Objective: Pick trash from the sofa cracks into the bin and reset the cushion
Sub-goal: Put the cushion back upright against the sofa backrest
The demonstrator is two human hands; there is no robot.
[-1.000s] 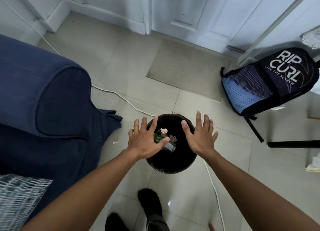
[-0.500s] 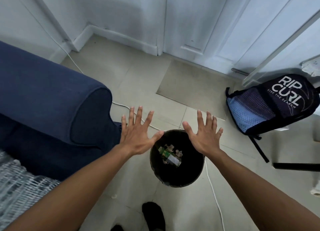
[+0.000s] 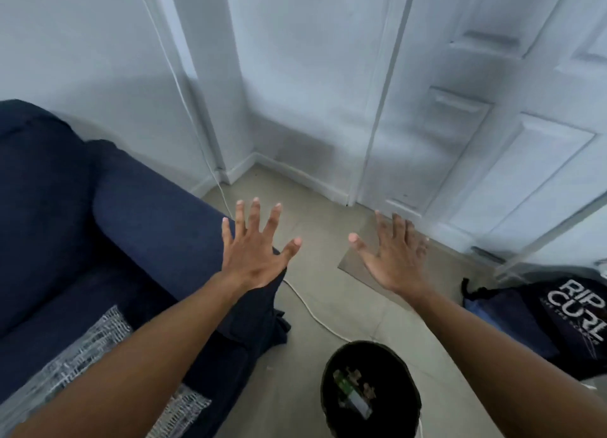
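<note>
1. The left hand (image 3: 254, 255) is held out flat, fingers spread wide, empty, hovering over the end of the navy sofa (image 3: 98, 240) arm.
2. The right hand (image 3: 392, 257) is likewise splayed and holds nothing, out over the tiled floor (image 3: 312, 234).
3. The black bin (image 3: 371, 388) stands on the floor below and between the two hands, nearer the right forearm, with scraps of trash (image 3: 353, 393) inside.
4. A grey patterned cushion (image 3: 82, 355) lies on the sofa seat under the left forearm.
5. A dark backpack (image 3: 565, 319) sits right of the right arm.
</note>
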